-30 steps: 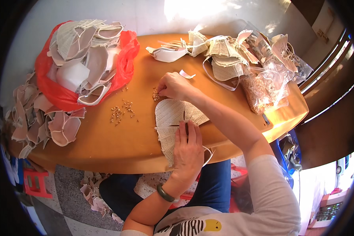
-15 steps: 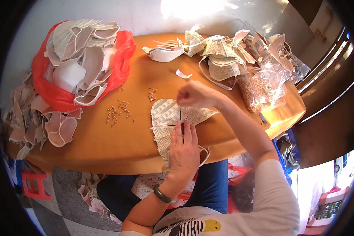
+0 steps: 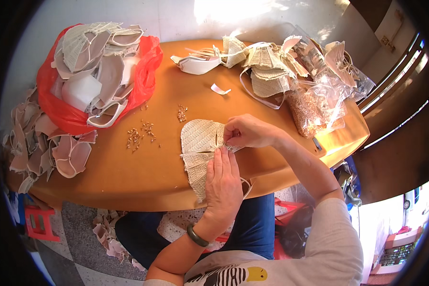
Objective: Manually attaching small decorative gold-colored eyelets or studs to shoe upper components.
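Note:
A cream fabric piece [image 3: 198, 138] with a woven herringbone pattern lies near the table's front edge. Dark slits part it near the middle, and a thin pale strap [image 3: 246, 187] shows beside my left wrist. My left hand [image 3: 222, 178] rests flat on the piece, its straight fingers pressing beside the slits. Just beyond those fingertips, my right hand [image 3: 245, 131] is closed in a pinch at the fabric's right part. What it pinches is too small and hidden to make out. Small golden beads [image 3: 140, 135] lie in loose clusters left of the fabric.
A red plastic bag [image 3: 47, 97] full of pale cup-shaped pieces stands at the left, with more pieces [image 3: 71, 155] heaped beside it. Strapped woven pieces [image 3: 270, 62] lie at the back right, near a clear bag of beads [image 3: 310, 112]. A white scrap [image 3: 220, 89] lies mid-table.
My right hand has come down and toward me, from above the fabric's far edge to near my left fingertips. My left hand stays on the fabric.

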Available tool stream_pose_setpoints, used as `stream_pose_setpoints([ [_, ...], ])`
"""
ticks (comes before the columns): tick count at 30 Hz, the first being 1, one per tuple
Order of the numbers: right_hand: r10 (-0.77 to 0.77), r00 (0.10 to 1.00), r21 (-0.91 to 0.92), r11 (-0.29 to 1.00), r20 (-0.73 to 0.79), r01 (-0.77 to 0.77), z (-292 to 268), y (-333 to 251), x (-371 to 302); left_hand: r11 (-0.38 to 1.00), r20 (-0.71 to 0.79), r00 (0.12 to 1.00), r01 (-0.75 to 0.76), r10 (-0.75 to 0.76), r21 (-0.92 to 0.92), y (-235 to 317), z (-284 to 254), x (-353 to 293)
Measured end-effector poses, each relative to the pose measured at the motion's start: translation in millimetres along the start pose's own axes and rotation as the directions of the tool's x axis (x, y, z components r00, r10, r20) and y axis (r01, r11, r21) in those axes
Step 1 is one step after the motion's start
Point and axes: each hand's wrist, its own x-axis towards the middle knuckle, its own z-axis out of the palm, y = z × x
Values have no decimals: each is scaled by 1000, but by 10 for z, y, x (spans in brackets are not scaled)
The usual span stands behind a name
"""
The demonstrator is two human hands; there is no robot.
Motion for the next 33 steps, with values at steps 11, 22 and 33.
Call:
stream_pose_setpoints([
  [11,143,988,84,985,66,-148,-61,-5,79,999,-17,1000,-21,20,-24,-40,16,-14],
  [22,213,975,123,968,63,-219,-50,-55,91,999,-17,1000,-26,25,-27,-43,23,-23],
  [33,265,921,-150,961,284,-231,-226,-67,581,993,-84,996,-26,17,-113,-102,10,0],
])
